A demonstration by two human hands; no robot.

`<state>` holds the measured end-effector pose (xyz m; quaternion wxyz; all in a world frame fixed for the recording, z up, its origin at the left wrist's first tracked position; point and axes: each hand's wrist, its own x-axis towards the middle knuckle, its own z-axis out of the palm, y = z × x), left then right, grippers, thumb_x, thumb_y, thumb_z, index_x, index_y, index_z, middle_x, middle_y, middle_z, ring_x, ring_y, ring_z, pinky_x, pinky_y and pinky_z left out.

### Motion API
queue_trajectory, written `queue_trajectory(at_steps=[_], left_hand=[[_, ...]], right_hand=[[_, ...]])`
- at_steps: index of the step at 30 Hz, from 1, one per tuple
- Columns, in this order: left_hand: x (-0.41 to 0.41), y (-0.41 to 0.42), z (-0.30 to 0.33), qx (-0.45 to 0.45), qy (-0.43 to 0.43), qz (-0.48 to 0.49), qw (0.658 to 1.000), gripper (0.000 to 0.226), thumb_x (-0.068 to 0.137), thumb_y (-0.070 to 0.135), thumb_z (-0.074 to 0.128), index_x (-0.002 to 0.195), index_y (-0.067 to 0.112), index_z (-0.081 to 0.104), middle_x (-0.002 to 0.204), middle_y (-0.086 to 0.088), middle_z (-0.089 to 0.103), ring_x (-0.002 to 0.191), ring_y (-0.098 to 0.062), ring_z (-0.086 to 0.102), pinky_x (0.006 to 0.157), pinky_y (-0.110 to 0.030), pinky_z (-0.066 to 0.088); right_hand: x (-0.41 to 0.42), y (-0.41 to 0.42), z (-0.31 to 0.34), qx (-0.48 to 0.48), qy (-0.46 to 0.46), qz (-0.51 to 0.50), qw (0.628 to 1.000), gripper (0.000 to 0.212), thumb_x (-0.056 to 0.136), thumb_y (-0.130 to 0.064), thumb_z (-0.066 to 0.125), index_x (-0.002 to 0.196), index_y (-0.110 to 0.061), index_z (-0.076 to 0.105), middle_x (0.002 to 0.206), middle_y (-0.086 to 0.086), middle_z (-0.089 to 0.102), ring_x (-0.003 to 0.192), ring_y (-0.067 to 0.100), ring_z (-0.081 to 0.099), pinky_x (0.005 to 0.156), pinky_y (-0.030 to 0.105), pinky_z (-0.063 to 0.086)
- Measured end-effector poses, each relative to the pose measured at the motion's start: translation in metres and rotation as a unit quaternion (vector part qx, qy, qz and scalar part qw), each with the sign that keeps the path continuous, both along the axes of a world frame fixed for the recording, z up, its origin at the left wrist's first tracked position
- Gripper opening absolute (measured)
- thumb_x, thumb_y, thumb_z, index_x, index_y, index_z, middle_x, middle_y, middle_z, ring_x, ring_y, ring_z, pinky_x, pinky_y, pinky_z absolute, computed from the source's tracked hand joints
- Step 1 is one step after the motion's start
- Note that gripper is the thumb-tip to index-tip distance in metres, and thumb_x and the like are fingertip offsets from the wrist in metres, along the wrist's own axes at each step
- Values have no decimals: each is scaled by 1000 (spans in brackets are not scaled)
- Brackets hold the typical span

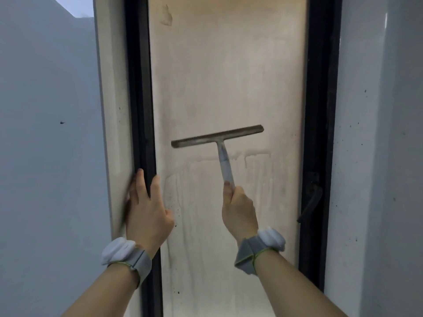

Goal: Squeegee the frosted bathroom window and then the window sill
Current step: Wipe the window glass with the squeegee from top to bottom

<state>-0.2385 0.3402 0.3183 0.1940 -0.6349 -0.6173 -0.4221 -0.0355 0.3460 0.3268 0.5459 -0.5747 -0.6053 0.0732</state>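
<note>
A tall frosted window pane [229, 76] in a black frame [320, 110] fills the middle of the head view. My right hand [239, 208] grips the pale handle of a squeegee [217, 136], whose blade lies slightly tilted against the glass at mid-height. Below the blade the glass shows wet streaks and drip marks [254, 170]. My left hand [146, 204] holds the black left edge of the frame, fingers wrapped over it and thumb on the glass side. The window sill is out of view.
A black window latch handle [311, 202] hangs on the right frame side. Pale walls [45, 133] flank the window left and right. Dark specks dot the lower left glass and right wall. Both wrists wear grey bands with white pods.
</note>
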Motion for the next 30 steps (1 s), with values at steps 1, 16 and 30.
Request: queue_trajectory(at_steps=[1, 16, 30], left_hand=[[1, 1, 0, 2, -3, 0, 1000, 83, 70, 6, 64, 148, 10, 34, 161, -21, 14, 141, -46, 23, 104, -57, 44], [2, 0, 3, -7, 29, 22, 999, 79, 69, 10, 62, 141, 37, 43, 160, -21, 9, 136, -46, 25, 80, -52, 54], [28, 0, 12, 118, 90, -13, 989, 65, 66, 3, 61, 130, 12, 55, 149, -23, 35, 141, -44, 30, 113, -61, 31]], right_hand=[[2, -2, -14, -2, -19, -7, 1000, 48, 95, -65, 18, 77, -26, 40, 68, -5, 53, 55, 9, 49, 43, 24, 29], [42, -29, -20, -20, -37, -24, 999, 46, 100, -57, 24, 78, -23, 46, 68, -4, 54, 57, 8, 48, 47, 23, 35], [93, -14, 63, 9, 11, -76, 997, 62, 100, -59, 19, 87, -13, 57, 77, 8, 64, 67, 31, 65, 61, 47, 60]])
